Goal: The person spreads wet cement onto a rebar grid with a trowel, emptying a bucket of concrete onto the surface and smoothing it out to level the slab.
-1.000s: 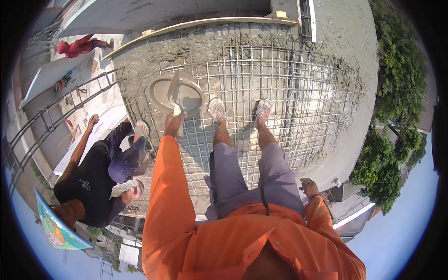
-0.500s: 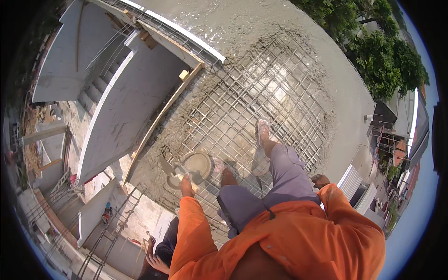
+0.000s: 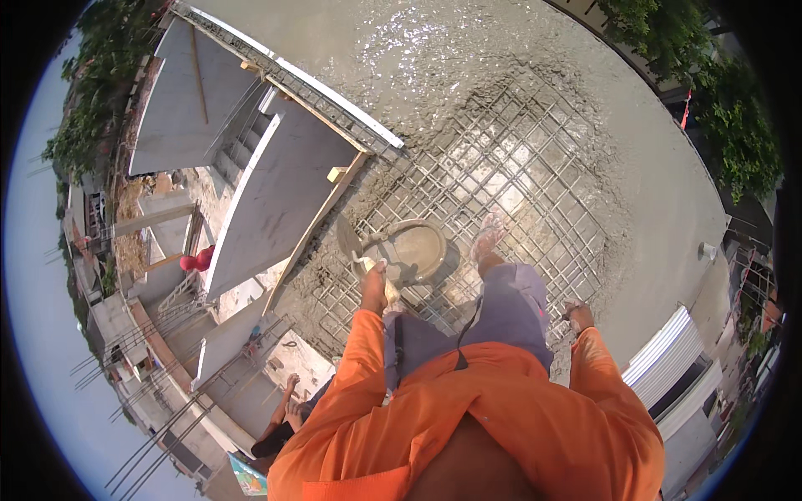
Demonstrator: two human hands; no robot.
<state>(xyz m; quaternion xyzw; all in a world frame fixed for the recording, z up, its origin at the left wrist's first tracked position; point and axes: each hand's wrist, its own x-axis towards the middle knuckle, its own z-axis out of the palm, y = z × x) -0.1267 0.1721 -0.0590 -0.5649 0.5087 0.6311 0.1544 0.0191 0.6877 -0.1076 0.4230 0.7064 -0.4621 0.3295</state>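
My left hand [image 3: 373, 285] is closed around the pale handle of a trowel; its grey blade [image 3: 348, 237] points away from me. Just right of the blade is a round bucket [image 3: 444, 242] with wet grey mix inside, over the rebar grid [image 3: 510, 179]. Whether my left hand also touches the bucket, I cannot tell. My right hand [image 3: 578, 316] hangs beside my right leg, its fingers loosely bent and apart, with nothing visible in them. My feet stand among the bars.
Wet concrete [image 3: 668, 175] surrounds the grid behind and to the right. A wooden form board [image 3: 313, 225] edges a drop on the left, with walls and stairs below. Another person's hand [image 3: 292, 384] shows at lower left. Corrugated sheeting [image 3: 664, 359] lies to the right.
The view has turned, shifting the surroundings. The bucket has moved away from me and right relative to the grid. My left hand keeps the trowel; my right arm reaches farther forward.
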